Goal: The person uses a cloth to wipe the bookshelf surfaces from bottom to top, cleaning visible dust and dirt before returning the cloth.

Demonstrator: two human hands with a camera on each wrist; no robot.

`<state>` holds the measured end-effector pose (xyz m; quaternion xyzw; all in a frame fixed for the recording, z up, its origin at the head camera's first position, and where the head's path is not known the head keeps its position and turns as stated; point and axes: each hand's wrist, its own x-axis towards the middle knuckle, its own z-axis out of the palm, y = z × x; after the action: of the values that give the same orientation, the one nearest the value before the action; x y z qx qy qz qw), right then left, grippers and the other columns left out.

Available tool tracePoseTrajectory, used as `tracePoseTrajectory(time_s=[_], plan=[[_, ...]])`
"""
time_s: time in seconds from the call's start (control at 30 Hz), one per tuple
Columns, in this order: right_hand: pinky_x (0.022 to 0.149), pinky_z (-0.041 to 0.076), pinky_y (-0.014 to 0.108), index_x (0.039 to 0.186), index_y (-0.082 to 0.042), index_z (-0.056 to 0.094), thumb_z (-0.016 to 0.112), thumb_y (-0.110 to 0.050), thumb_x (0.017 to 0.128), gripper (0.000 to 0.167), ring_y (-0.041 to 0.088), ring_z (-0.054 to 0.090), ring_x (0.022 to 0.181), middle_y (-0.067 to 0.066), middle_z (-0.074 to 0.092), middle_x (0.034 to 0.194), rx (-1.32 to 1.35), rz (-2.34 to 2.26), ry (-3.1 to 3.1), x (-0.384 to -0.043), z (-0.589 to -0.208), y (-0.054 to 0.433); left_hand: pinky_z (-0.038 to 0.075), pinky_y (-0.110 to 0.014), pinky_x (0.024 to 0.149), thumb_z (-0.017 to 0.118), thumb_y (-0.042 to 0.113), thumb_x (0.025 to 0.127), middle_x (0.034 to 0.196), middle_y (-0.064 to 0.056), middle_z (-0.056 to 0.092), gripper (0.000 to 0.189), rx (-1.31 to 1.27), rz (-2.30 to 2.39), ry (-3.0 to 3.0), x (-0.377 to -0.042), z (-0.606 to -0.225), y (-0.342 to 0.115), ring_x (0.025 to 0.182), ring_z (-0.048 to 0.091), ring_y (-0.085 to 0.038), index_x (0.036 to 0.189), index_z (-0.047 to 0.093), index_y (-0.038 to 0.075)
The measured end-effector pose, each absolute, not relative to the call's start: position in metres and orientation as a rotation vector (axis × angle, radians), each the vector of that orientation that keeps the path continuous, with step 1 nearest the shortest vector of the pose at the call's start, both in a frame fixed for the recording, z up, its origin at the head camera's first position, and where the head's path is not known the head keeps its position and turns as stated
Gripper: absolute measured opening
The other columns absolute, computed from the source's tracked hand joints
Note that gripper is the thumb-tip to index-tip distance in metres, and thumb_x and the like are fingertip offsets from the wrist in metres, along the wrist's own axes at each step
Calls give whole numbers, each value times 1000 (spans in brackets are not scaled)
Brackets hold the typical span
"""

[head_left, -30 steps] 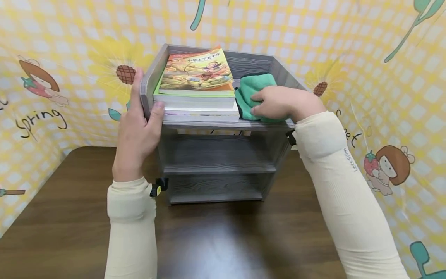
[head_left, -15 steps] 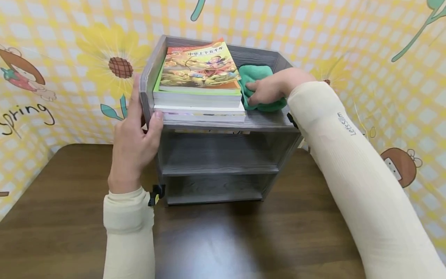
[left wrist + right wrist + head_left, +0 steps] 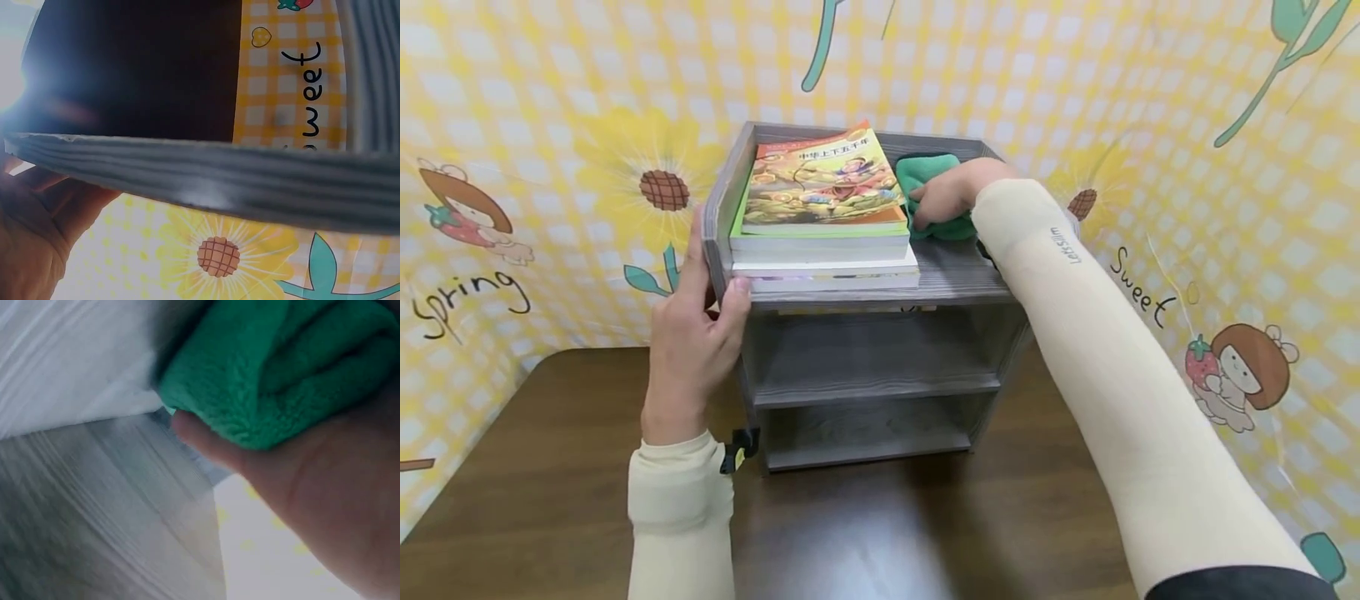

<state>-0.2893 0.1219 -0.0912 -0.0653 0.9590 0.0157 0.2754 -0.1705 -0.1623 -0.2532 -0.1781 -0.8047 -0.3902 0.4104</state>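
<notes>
A grey wood-grain shelf unit (image 3: 876, 389) stands on the brown table. My left hand (image 3: 692, 350) grips the front edge of its left side panel (image 3: 722, 204), thumb on the front and fingers on the outer side. In the left wrist view, the left hand (image 3: 37, 231) lies below that panel's edge. A folded green cloth (image 3: 928, 171) lies on the top shelf, and my right hand (image 3: 951, 196) holds it against the surface. The right wrist view shows the bunched cloth (image 3: 250, 375) within the right hand (image 3: 300, 481), its thumb along the cloth's edge. Some fingers are hidden.
A stack of books (image 3: 823, 187) with a colourful cover on top fills the left part of the top shelf, right beside the cloth. Low walls edge the top shelf. A yellow checked backdrop (image 3: 1000, 75) surrounds the brown table (image 3: 580, 467).
My right hand has moved with the green cloth leftward and farther back along the top shelf, near the books. The left hand keeps its grip on the side panel. The head view has shifted slightly.
</notes>
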Motion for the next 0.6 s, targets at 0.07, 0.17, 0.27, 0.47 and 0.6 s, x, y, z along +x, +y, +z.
tracePoseTrajectory(time_s=[0.07,0.17,0.27,0.47,0.6], plan=[[119,12,47,163,-29,4,42,-40,103,72,29,-7,152,3,-3,169,-218,38,2590,-291,-94,123,46,-36,64,52,25,99,114,-26,68,68,-447,-995,-2042,-173,-253,-163,61,58,-33,162,26,22],[119,12,50,164,-24,3,41,-40,103,73,30,-3,153,5,1,169,-304,66,2612,-283,-95,124,46,-46,65,51,27,100,111,-27,67,68,-437,-1019,-2071,-175,-251,-163,64,58,-34,163,22,26],[118,17,49,164,-16,9,43,-39,102,74,30,7,152,8,10,168,-433,118,2621,-267,-92,122,47,-49,66,50,27,101,120,-27,65,68,-427,-1024,-2076,-176,-247,-165,67,59,-35,163,22,26],[76,40,35,107,-3,62,54,-21,95,24,23,48,89,9,52,94,-618,159,2703,-246,-85,111,50,-25,72,54,23,100,142,-13,56,67,-428,-1041,-2031,-174,-244,-171,83,67,-32,162,26,26],[71,36,33,108,-5,65,58,-18,92,21,23,46,86,8,48,91,-569,133,2731,-245,-84,108,45,-9,78,59,19,100,143,-4,56,65,-453,-1163,-1993,-170,-244,-169,101,68,-24,159,33,30]])
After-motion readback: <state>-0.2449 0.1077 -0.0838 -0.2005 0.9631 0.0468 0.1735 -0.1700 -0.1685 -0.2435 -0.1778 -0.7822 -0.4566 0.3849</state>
